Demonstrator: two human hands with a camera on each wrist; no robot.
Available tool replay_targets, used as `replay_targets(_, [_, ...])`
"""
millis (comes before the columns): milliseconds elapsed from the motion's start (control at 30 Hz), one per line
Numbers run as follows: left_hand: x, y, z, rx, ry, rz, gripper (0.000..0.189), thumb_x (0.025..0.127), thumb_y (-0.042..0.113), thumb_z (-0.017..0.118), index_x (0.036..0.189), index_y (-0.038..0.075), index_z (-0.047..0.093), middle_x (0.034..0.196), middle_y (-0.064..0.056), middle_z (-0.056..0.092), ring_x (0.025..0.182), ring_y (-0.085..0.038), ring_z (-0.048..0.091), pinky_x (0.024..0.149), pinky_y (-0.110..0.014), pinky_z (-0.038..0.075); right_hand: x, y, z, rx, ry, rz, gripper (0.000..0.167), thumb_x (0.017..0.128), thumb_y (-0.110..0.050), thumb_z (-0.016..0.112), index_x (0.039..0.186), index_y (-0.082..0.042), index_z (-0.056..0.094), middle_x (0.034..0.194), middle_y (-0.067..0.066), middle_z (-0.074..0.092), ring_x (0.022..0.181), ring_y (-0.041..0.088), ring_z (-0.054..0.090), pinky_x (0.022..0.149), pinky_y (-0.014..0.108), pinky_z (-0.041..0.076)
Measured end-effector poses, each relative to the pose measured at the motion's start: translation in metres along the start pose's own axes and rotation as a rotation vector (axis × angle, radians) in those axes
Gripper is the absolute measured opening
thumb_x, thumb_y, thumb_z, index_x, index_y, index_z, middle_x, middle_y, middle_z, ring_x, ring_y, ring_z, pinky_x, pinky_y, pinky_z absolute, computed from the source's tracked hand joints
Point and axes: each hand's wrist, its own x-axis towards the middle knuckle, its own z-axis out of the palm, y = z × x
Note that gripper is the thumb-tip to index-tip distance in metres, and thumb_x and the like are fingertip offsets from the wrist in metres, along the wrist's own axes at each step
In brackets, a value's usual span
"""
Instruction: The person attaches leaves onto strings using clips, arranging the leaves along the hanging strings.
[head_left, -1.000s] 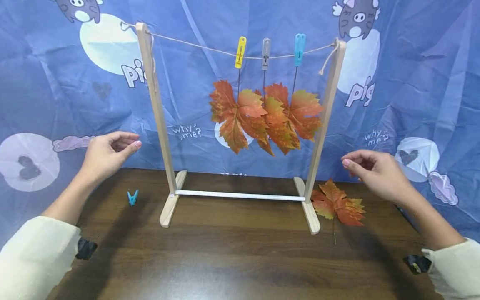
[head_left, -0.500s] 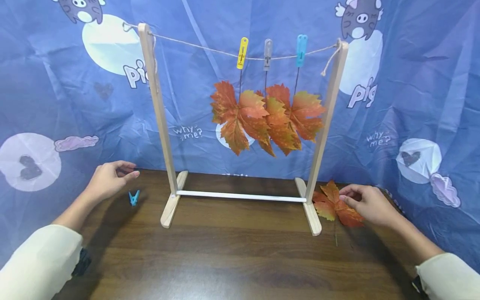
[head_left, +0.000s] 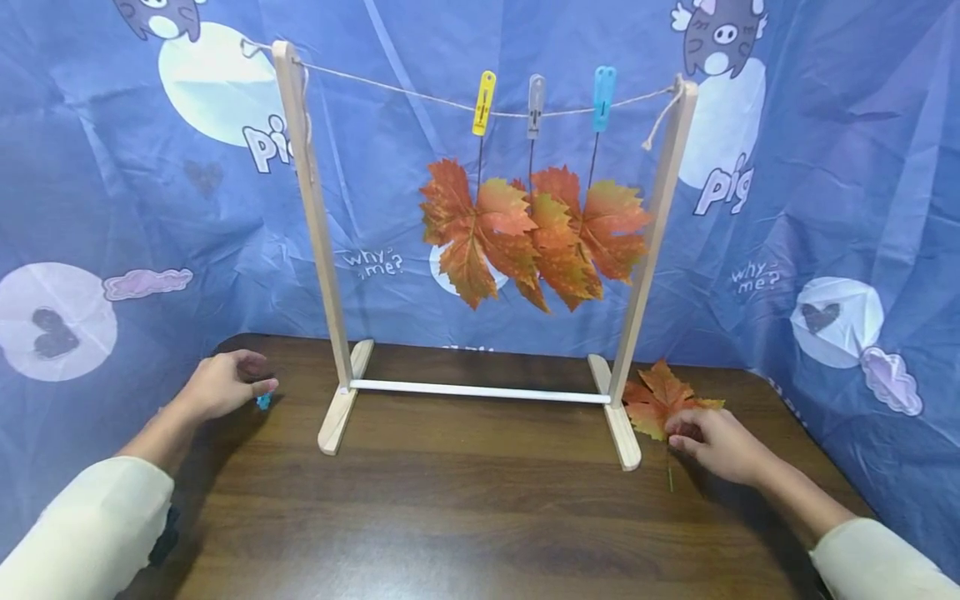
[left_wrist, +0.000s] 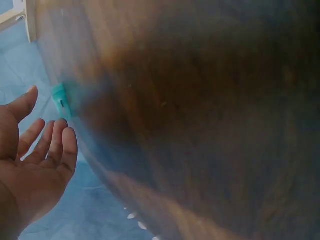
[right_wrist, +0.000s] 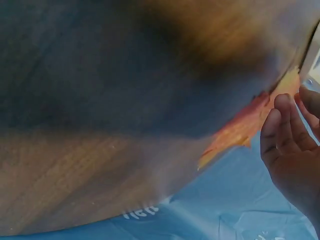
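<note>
Loose leaf [head_left: 660, 392]: lying on the counter [head_left: 450, 517], just beside the rack's right foot, its stem [head_left: 670, 475] pointing toward the person.
Right hand [head_left: 716, 447]: at the leaf's near edge, fingers loosely bent, narrow gap to the thumb; whether it touches cannot be told.
Loose peg [head_left: 263, 401]: pale blue, on the counter left of the rack, partly hidden by the thumb.
Left hand [head_left: 219, 385]: thumb spread wide from the fingers, nothing held, the peg just beyond the fingertips in its wrist view.
Step in hand: apparently picking up leaf and peg, one per hand.
Next move: seems to call for pinching the stem on the right and the peg on the left.
Leaves: four; one loose, three hanging leaves [head_left: 476, 229] overlapping.
Pegs: four; one loose, plus yellow peg [head_left: 483, 103], grey peg [head_left: 536, 107] and blue peg [head_left: 603, 100] on the string [head_left: 390, 87].
Rack [head_left: 316, 208]: one, wooden, with one white rod [head_left: 480, 390] low down.
Backdrop: one blue printed cloth [head_left: 420, 50] behind.
</note>
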Motion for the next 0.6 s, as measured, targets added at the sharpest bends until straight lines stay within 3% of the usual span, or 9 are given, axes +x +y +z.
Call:
replay_targets(200, [-0.001,-0.004,0.007,0.007,0.016,-0.001,0.059,0.092,0.029,0.079,0.124,-0.016,0.058,0.116,-0.033,0.067,0.104,-0.048,0.066,0.089,-0.061,0.05,-0.003,0.001,0.009,-0.023,-0.061,-0.018,0.013,0.088,0.0,0.075,0.098,-0.008,0.075,0.086,-0.007,0.07,0.077,0.004,0.062,0.065,0.03,0.054])
replay_targets(333, [0.0,-0.006,0.01,-0.003,0.022,-0.003,0.057,0.091,0.027,0.079,0.124,-0.015,0.059,0.115,-0.033,0.067,0.103,-0.047,0.066,0.089,-0.06,0.05,-0.002,0.004,0.01,-0.037,-0.045,-0.066,0.015,0.086,0.004,0.075,0.092,-0.01,0.074,0.082,-0.009,0.068,0.073,0.001,0.059,0.063,0.028,0.053])
replay_targets(600, [0.001,-0.004,0.013,0.0,0.002,-0.038,0.057,0.093,0.027,0.077,0.126,-0.015,0.058,0.116,-0.034,0.065,0.105,-0.049,0.064,0.088,-0.06,0.051,-0.001,0.014,0.014,-0.126,0.032,-0.354,0.039,0.079,0.014,0.076,0.081,-0.022,0.061,0.08,-0.012,0.051,0.072,0.0,0.047,0.058,0.021,0.042])
